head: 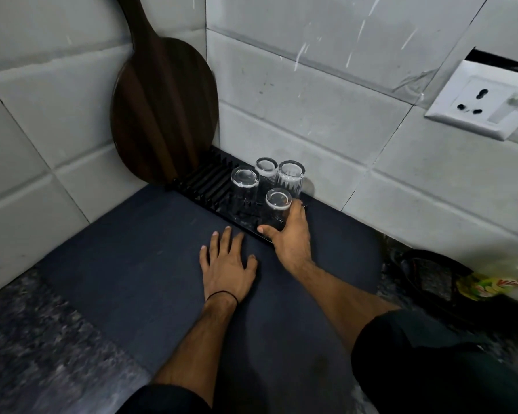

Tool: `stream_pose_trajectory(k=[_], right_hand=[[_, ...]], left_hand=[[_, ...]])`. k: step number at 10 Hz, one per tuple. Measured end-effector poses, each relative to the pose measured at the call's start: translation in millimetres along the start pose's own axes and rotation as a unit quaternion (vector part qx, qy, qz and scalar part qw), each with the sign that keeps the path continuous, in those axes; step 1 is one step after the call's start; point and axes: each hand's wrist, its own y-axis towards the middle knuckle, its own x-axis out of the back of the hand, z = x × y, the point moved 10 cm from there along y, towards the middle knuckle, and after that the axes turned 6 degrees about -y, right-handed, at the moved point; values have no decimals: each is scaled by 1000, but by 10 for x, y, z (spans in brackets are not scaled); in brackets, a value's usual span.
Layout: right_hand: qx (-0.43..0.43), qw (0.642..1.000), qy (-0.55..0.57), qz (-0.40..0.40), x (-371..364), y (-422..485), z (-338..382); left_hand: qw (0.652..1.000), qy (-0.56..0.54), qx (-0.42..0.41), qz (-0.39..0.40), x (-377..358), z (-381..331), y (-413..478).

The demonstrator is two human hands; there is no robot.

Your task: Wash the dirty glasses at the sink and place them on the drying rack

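**Fourth glass goes on the rack**

The right hand grips the front glass, thumb on its near side and fingers curled round the far side. The glass stands at the near right end of the drying rack. The black rack lies along the far edge of the table, against the tiled wall, and runs towards the far left corner.

Three other glasses stand close together on the rack just behind and left of the held one. All four seem to be mouth down, though the clear glass makes that hard to confirm.

The left hand lies flat with fingers spread on the dark mat, just in front of the rack, holding nothing.

A wooden board leans in the far left corner, its lower edge at the rack's left end. A dish soap bottle lies at the table's right edge.

The task looks close to finished: the four glasses are clear and racked, and only letting go of the front one remains here. The sink is out of view, so I cannot tell whether any dirty glasses are left.
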Motion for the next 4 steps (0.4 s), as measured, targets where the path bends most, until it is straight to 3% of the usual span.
stream_pose_trajectory(k=[2,4], right_hand=[[-22,996,-55,66,27,34,-71],[-23,992,-59,105,269,-131,-181]], left_hand=[[999,-9,14,51,22,-2,35],[999,-21,23,21,148,-202,-130]])
